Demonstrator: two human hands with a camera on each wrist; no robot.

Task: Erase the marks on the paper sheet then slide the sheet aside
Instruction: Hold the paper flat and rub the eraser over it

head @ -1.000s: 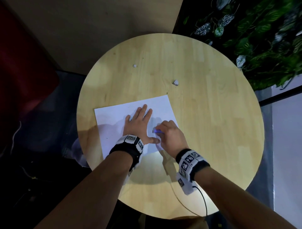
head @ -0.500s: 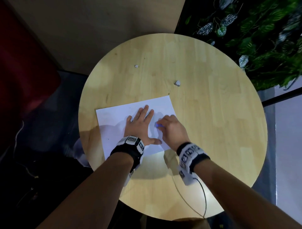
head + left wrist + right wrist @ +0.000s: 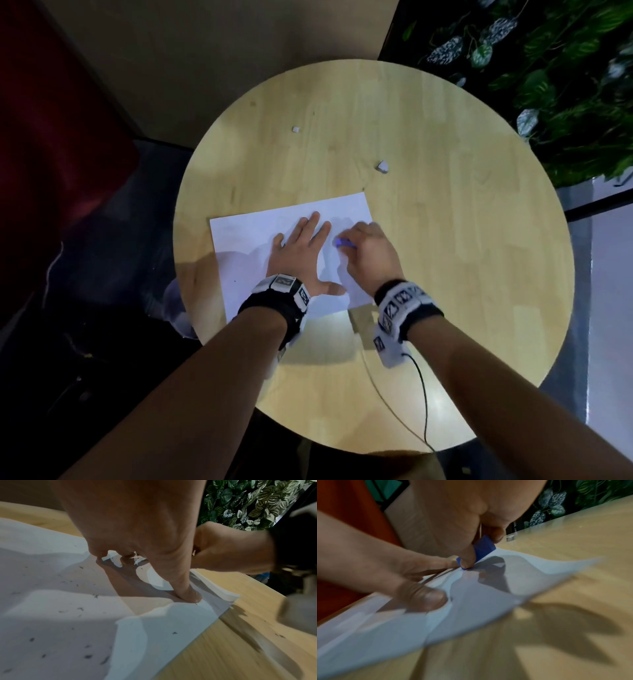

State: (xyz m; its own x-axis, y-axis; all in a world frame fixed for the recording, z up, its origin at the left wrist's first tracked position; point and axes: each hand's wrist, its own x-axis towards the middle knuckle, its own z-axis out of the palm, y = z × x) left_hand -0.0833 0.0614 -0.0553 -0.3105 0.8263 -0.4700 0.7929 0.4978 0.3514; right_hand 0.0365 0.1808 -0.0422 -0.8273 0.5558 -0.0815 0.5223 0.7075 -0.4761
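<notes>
Pale wood round table [image 3: 445,274] stands by a leafy plant wall [image 3: 565,68] at far right. White paper sheet [image 3: 246,240] lies near-left, left hand [image 3: 298,253] flat on it, fingers spread; right hand [image 3: 370,253] pinches a blue eraser [image 3: 481,550] against it. Two small scraps [image 3: 383,166] lie beyond.

left hand [image 3: 137,524] fills the upper middle, thumb pressing the paper sheet [image 3: 68,608]; dark crumbs [image 3: 88,656] speckle lower left; right hand [image 3: 231,550] at right.

Black wristbands [image 3: 274,305], white tagged modules [image 3: 399,305], black cable [image 3: 423,394]
</notes>
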